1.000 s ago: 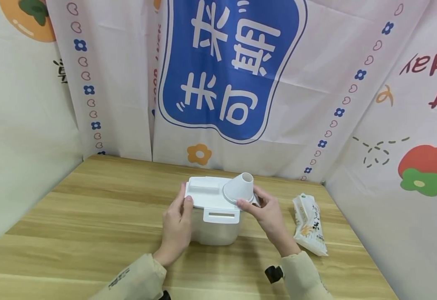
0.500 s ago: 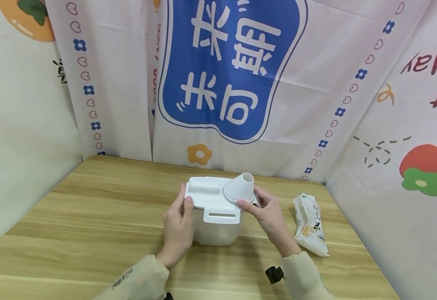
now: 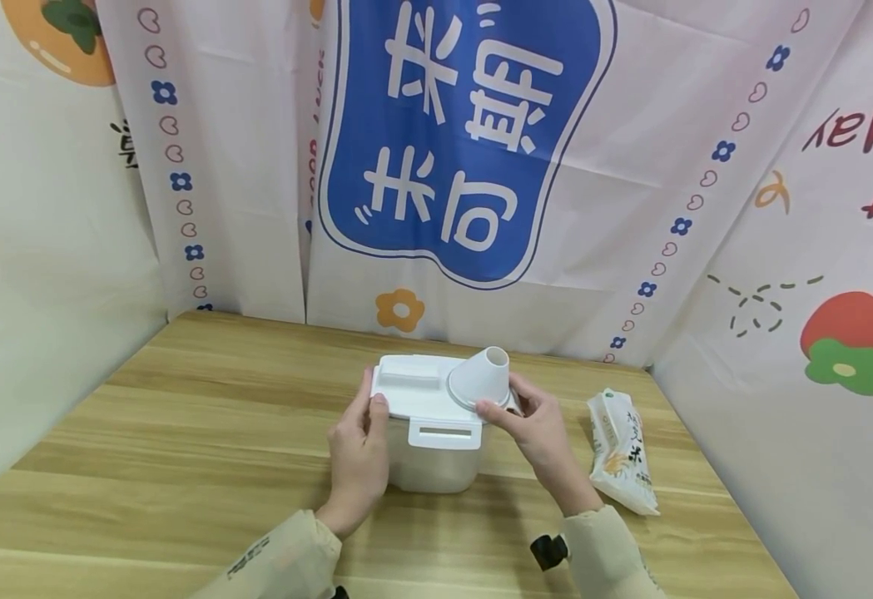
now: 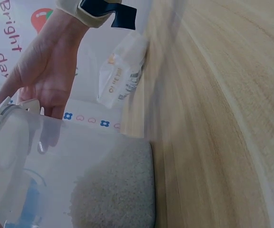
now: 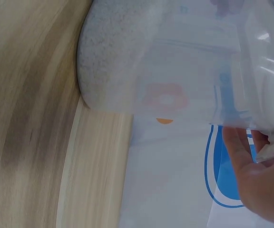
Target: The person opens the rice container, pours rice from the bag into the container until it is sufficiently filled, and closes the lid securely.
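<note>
A lidded rice container point(image 3: 434, 462) stands upright on the table, its body see-through. Rice point(image 4: 122, 187) fills its lower part in both wrist views. The white lid point(image 3: 414, 408) carries a cone-shaped spout point(image 3: 481, 378) at its right end and a slotted tab point(image 3: 444, 433) at the front. My left hand point(image 3: 361, 453) grips the left end at the lid's edge, thumb on the near side, most fingers hidden behind. At the right end my right hand point(image 3: 533, 428) grips the lid's edge beside the spout, thumb on the near side, fingers beyond and below the rim.
A white printed rice bag point(image 3: 622, 451) lies on the wooden table point(image 3: 181, 466) to the right of the right hand. Printed cloth point(image 3: 593, 249) hangs along the table's back edge, with white side walls left and right.
My left wrist and sleeve have shifted slightly to the right. Both hands keep their hold at the lid's ends, and the container and bag have not visibly moved.
</note>
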Motion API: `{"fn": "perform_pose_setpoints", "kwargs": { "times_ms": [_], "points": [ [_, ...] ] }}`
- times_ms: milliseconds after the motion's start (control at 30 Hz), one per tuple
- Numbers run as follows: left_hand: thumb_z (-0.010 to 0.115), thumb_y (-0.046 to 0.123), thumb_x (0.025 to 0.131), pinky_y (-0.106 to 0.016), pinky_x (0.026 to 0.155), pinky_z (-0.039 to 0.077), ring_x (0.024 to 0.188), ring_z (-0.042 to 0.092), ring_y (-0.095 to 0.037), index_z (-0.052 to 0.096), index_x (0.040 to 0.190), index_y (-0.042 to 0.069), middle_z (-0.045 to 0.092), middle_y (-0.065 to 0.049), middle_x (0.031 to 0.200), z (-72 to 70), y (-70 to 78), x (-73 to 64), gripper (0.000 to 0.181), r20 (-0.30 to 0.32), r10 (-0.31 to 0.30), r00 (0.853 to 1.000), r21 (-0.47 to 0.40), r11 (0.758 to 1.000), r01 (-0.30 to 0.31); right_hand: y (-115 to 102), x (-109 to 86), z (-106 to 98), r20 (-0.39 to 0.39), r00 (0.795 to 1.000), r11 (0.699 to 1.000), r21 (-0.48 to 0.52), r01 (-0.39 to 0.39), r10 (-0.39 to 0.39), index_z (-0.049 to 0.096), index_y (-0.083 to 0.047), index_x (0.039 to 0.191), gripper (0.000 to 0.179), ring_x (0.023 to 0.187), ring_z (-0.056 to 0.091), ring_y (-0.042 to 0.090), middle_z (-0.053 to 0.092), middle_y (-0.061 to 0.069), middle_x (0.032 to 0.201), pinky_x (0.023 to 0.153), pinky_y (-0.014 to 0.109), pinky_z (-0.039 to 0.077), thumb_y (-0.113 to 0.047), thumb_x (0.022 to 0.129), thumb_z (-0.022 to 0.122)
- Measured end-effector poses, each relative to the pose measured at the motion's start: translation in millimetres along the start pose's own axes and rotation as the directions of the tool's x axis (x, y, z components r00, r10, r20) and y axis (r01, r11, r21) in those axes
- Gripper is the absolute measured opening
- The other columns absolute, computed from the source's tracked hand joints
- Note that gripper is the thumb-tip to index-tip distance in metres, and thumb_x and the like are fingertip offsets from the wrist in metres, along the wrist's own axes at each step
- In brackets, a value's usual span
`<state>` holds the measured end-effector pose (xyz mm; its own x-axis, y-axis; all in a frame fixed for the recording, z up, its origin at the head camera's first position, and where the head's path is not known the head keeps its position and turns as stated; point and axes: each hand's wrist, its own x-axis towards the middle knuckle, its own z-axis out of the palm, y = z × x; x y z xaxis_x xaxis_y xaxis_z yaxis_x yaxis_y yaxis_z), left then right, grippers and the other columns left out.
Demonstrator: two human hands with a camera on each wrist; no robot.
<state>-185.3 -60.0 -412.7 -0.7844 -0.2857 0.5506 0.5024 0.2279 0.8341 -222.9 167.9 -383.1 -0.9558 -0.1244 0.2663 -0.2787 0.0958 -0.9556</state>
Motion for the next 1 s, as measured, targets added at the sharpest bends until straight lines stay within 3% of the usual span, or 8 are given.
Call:
{"fn": "perform_pose_setpoints", "kwargs": {
  "times_ms": [700,867,1000],
  "points": [
    [0.042,0.017,0.107,-0.027,0.104,0.038,0.132,0.042,-0.019,0.041,0.146,-0.001,0.041,-0.010,0.147,0.1,2.2,-2.0,0.043,-0.031,-0.007,1.000,-0.038,0.999,0.006,-3.0,-1.0,2.9,0.000,1.000,1.000,0.001,-0.007,0.007,0.062,-0.010,0.133,0.057,0.109,0.057,0.029,0.063,0.013,0.121,0.087,0.033,0.055,-0.013,0.080,0.083],
    [0.045,0.014,0.105,-0.032,0.105,0.040,0.131,0.045,-0.023,0.041,0.146,-0.003,0.045,-0.016,0.145,-10.4,6.2,7.1,0.044,0.066,-0.074,0.995,-0.053,0.996,0.078,-8.3,-3.1,1.8,-0.019,1.000,0.996,-0.083,-0.007,0.006,0.060,-0.015,0.135,0.061,0.115,0.056,0.026,0.060,0.008,0.128,0.089,0.031,0.054,-0.023,0.080,0.084],
    [0.051,0.010,0.102,-0.028,0.107,0.036,0.134,0.041,-0.026,0.038,0.147,-0.003,0.041,-0.018,0.148,-19.2,7.7,20.2,0.049,0.206,-0.124,0.971,-0.095,0.985,0.146,-13.3,-9.2,0.2,-0.087,0.994,0.978,-0.205,0.045,-0.064,0.062,-0.015,0.132,0.061,0.118,0.053,0.020,0.056,0.000,0.132,0.090,0.032,0.053,-0.034,0.079,0.085]
  ]
}}
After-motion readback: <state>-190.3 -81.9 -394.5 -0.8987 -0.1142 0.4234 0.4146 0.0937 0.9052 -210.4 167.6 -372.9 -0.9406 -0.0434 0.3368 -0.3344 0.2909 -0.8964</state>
